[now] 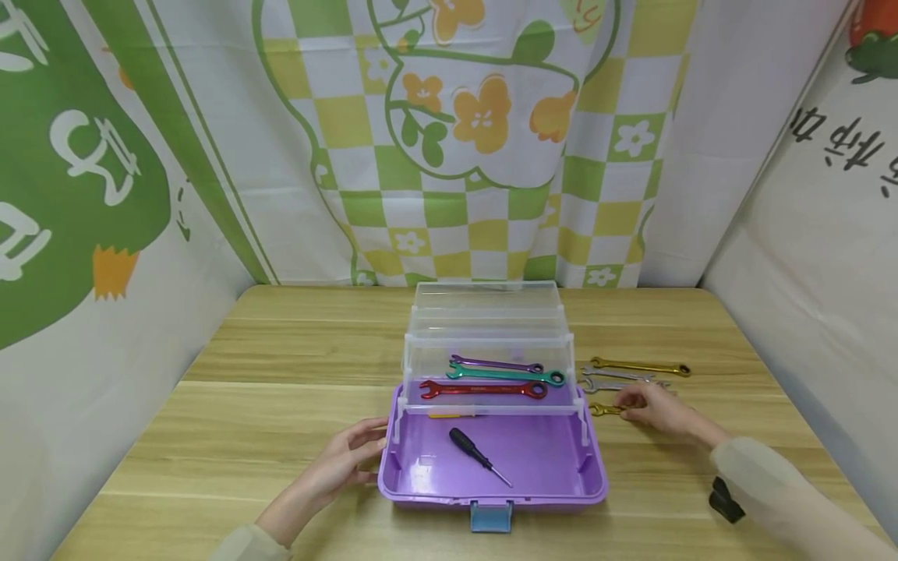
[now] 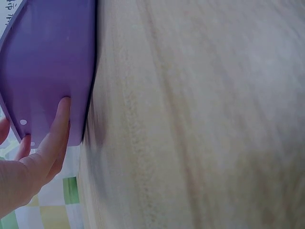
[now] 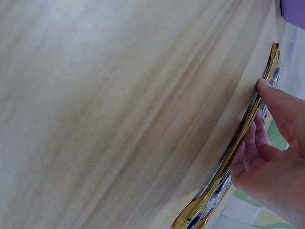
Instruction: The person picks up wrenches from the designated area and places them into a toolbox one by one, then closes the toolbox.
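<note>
In the head view a purple toolbox (image 1: 596,487) stands with its clear tray section raised at the back. My left hand (image 1: 344,460) rests against its left side, and in the left wrist view the fingers (image 2: 57,129) lie fairly straight along the purple wall. To the right of the box, my right hand (image 1: 655,409) pinches a gold wrench (image 1: 602,409) between thumb and fingers, low over the table. The right wrist view shows this wrench (image 3: 228,160) lengthwise, with the thumb on its near side. Part of its shaft is hidden by the hand.
A red wrench (image 1: 484,390), a teal wrench (image 1: 484,374) and a purple wrench (image 1: 494,364) lie in the tray section. Inside the box is a black-handled screwdriver (image 1: 466,444). Silver wrenches (image 1: 606,385) and another gold wrench (image 1: 641,366) lie right. A black object (image 1: 726,501) is by the right sleeve.
</note>
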`<action>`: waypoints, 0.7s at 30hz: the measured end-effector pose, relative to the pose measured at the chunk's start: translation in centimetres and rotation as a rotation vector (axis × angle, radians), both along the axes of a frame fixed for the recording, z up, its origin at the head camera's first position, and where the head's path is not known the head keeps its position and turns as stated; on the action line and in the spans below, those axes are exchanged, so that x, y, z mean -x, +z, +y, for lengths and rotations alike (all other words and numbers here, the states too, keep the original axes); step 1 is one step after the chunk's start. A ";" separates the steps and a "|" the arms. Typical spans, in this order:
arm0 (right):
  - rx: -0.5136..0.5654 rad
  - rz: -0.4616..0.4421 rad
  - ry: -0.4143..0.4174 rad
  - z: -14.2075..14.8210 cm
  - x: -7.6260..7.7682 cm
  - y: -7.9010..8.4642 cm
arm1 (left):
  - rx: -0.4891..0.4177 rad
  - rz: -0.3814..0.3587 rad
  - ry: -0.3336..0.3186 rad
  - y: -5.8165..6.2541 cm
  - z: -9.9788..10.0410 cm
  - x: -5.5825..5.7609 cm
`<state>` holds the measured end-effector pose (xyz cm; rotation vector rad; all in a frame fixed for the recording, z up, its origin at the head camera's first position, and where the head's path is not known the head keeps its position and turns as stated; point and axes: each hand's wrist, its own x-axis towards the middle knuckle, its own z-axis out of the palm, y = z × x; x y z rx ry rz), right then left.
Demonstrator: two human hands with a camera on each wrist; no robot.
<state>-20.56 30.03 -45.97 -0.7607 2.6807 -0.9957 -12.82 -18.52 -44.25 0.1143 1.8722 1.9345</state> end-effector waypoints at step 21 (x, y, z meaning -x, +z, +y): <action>0.120 -0.070 0.016 0.3 -0.2 0.4 | -0.007 0.003 0.004 -0.2 -0.1 0.0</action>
